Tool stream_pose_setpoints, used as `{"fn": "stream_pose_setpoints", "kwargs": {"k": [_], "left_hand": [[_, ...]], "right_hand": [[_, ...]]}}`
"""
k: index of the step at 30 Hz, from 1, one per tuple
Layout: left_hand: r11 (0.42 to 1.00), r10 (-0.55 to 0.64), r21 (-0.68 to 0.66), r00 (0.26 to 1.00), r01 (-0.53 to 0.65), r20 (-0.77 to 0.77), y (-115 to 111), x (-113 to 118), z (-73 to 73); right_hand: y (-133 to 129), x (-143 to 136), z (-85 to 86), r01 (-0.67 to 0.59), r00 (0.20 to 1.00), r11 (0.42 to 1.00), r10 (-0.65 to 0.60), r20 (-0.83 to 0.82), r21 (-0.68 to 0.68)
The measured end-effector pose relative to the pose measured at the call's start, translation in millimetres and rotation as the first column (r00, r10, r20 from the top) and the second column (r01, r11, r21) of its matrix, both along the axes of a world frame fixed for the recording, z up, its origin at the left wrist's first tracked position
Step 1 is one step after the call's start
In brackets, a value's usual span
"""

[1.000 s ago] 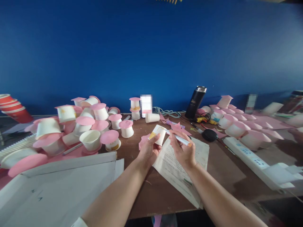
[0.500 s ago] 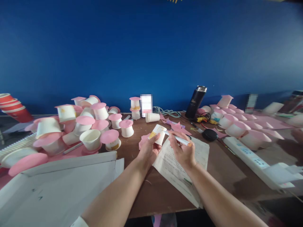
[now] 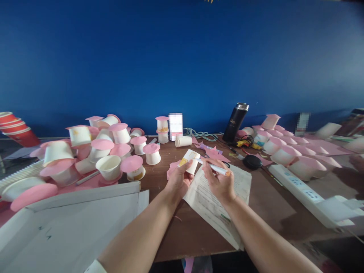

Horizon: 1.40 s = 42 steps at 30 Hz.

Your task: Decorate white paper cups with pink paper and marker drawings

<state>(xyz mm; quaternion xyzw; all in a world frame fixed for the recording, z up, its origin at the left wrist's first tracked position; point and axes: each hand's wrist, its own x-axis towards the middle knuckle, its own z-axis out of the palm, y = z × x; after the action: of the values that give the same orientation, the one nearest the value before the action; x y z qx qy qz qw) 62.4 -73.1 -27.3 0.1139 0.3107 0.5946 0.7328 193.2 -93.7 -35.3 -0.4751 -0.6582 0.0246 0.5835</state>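
Observation:
My left hand (image 3: 179, 181) is closed around a white paper cup (image 3: 192, 155) with a yellow-orange pattern on its side. In my right hand (image 3: 220, 182) is a white marker (image 3: 217, 168) with an orange end, its tip pointing left at the cup's wall. Whether the tip touches the cup I cannot tell. Below both hands lies a printed paper sheet (image 3: 210, 212) on the brown table. Pink paper scraps (image 3: 214, 153) lie just behind the hands, and a plain paper cup (image 3: 183, 141) rests on its side farther back.
Several white cups with pink paper tops (image 3: 132, 165) crowd the left, behind a flat white box (image 3: 85, 223). More pink-topped cups (image 3: 280, 148) stand at the right, near a black bottle (image 3: 236, 122), a black round object (image 3: 252, 162) and a white power strip (image 3: 298, 189).

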Motion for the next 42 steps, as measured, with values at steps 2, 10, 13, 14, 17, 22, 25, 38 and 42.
{"fn": "stream_pose_setpoints", "kwargs": {"k": [2, 10, 13, 14, 17, 22, 25, 38, 42], "left_hand": [[1.000, 0.011, 0.006, 1.000, -0.011, -0.011, 0.2, 0.1, -1.2], [0.996, 0.004, 0.084, 0.993, 0.007, -0.121, 0.1, 0.8, -6.3], [0.995, -0.006, 0.094, 0.991, 0.019, -0.131, -0.1, 1.0, -6.6], [0.995, -0.009, 0.094, 0.992, 0.022, -0.129, -0.3, 1.1, -6.5], [0.994, -0.022, 0.104, 0.991, 0.036, -0.131, -1.3, 1.3, -5.9], [0.986, -0.048, 0.151, 0.988, 0.070, -0.147, -2.5, 1.7, -4.6], [0.985, -0.048, 0.155, 0.987, 0.072, -0.156, -2.3, 1.8, -4.5], [0.998, 0.026, 0.055, 0.992, -0.019, -0.120, 0.7, -2.8, -1.5], [0.999, 0.022, 0.039, 0.994, -0.018, -0.109, 1.1, -3.2, -0.1]], "right_hand": [[1.2, 0.7, -2.6, -0.006, 1.000, 1.000, 0.006, -0.023, -0.006], [5.5, 3.2, -10.2, -0.033, 0.995, 0.999, 0.030, -0.099, -0.029], [3.5, 1.7, -7.3, -0.036, 0.996, 0.999, 0.034, -0.085, -0.022], [2.7, 1.1, -6.2, -0.036, 0.996, 0.999, 0.034, -0.081, -0.020], [0.3, -0.3, -3.3, -0.039, 0.997, 0.999, 0.037, -0.064, -0.021], [-0.8, -1.4, -1.4, -0.042, 0.998, 0.999, 0.042, -0.043, -0.016], [0.0, -1.1, -1.7, -0.045, 0.999, 0.999, 0.045, -0.031, -0.007], [-0.8, -1.2, 0.7, -0.031, 1.000, 1.000, 0.031, -0.008, 0.003], [-0.5, -0.9, 0.3, -0.022, 1.000, 1.000, 0.022, 0.010, 0.005]]}}
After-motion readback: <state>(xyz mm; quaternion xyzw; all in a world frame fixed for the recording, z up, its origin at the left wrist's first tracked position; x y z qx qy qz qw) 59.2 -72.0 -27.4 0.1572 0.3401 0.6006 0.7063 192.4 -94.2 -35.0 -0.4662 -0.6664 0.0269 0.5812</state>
